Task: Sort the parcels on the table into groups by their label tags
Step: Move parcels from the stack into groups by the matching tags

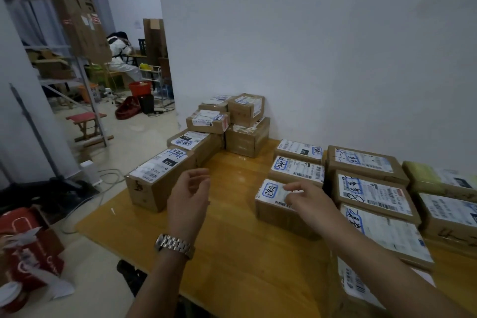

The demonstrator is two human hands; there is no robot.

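The parcels (pixel 296 170) are brown cardboard boxes, and they lie on a yellow wooden desk (pixel 232 245) against a white wall, in four groups.

At the left edge I count six. A long parcel (pixel 160 178) lies in front, and its white label has a black patch with "070". One more lies behind it, and four are stacked in the corner.

In the middle, three parcels stand in a column, one behind the other. Each has a white shipping label with barcodes and a blue-framed tag with handwritten characters, which I cannot read with certainty.

To the right there is a column of four flatter parcels with the same kind of tags. The lowest one is partly hidden by the arm. At the far right are two more, and the back one (pixel 438 178) has yellowish tape.

The left hand (pixel 189 196) is raised above the desk between the first two groups. Its fingers are loosely curled and it holds nothing. A silver metal watch (pixel 174 245) is on that wrist.

The right hand (pixel 307 200) is on the nearest parcel (pixel 276 204) of the middle column, with bent fingertips on its label. Whether they pinch anything, I cannot tell.

On the floor at the left there is a red carton (pixel 28 240) and further back a red stool (pixel 85 121). In the back room a person in white (pixel 121 57) is sitting.
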